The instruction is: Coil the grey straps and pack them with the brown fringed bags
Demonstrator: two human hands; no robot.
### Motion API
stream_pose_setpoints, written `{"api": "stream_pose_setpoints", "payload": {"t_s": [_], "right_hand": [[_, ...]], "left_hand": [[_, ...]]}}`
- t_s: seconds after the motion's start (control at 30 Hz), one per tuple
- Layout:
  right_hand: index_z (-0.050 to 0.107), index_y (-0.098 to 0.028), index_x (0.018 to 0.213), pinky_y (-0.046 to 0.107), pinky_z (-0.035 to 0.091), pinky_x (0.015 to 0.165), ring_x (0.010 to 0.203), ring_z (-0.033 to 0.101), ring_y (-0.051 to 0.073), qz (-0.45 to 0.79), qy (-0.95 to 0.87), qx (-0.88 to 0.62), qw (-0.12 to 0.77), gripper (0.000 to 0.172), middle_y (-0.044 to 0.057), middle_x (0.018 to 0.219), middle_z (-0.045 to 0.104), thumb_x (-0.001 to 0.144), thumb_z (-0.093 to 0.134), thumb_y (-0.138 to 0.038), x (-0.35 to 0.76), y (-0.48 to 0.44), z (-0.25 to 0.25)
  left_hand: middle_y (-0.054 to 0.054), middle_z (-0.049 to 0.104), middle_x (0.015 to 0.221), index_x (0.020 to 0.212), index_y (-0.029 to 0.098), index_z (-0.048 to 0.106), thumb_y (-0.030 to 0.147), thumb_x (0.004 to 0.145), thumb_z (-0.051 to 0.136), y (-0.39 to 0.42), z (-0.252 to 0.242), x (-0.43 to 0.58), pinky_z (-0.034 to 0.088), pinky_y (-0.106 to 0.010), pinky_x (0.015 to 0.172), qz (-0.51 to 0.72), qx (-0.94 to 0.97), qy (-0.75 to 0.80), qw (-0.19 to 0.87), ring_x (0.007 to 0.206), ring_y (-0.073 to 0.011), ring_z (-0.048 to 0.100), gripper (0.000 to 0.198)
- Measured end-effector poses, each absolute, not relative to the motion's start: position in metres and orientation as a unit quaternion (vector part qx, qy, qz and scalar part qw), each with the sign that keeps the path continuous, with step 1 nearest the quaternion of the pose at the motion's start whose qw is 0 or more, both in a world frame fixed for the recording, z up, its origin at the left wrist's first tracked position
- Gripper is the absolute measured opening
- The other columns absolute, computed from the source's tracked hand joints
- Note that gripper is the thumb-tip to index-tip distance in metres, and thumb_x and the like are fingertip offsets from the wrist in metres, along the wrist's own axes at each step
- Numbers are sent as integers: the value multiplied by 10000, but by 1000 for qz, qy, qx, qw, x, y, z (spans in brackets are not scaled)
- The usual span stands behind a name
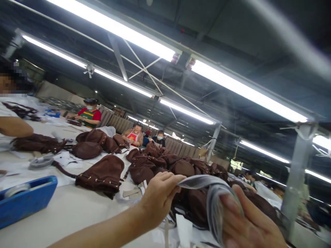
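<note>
My left hand [159,198] is closed, pinching one end of a grey translucent strip [198,181] between thumb and fingers. The rest of the strip loops across to my right hand [248,220], whose fingers are wrapped round the coil, partly blurred. Both hands are raised above the table, in front of a heap of brown bags [183,168]. A single brown bag [102,174] with a drawstring and strap lies to the left of my left hand.
A blue tape dispenser [28,199] stands at the left on the white table [74,213]. Near it lie a grey coil [41,162] and paper scraps. More brown bags [88,150] lie farther back. Several people work around the table; one person's arm [15,126] reaches in at the left.
</note>
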State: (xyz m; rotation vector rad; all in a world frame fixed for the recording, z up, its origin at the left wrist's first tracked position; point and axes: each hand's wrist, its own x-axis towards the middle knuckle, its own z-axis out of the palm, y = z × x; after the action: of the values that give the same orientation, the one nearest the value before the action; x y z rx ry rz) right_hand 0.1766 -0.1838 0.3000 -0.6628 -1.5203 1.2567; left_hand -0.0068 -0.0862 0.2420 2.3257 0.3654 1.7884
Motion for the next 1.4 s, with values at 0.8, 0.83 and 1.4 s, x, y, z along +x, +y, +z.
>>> {"api": "stream_pose_setpoints", "payload": {"t_s": [0.8,0.83,1.4], "right_hand": [[626,-217,1104,451,524,905,1003,649,251,-178,-830,-211,485,225,92,1017,704,906,526,-255,115,-28,285],[622,-208,1118,446,531,883,987,655,255,-249,-850,-213,411,242,103,1025,703,901,516,-220,121,-19,275],[581,-151,669,298,333,555,463,492,86,-338,-722,-538,274,370,-64,470,552,911,462,-405,115,-86,419]], "left_hand": [[-12,522,690,733,153,655,372,880,491,-8,236,-59,351,-225,620,489,785,173,338,654,-125,472,311],[-3,518,640,726,153,661,396,859,510,-5,235,-63,345,-223,591,438,780,162,416,604,-117,461,315],[-50,664,898,766,163,632,93,606,684,79,154,-112,391,-329,921,492,754,421,107,974,-253,570,182]]}}
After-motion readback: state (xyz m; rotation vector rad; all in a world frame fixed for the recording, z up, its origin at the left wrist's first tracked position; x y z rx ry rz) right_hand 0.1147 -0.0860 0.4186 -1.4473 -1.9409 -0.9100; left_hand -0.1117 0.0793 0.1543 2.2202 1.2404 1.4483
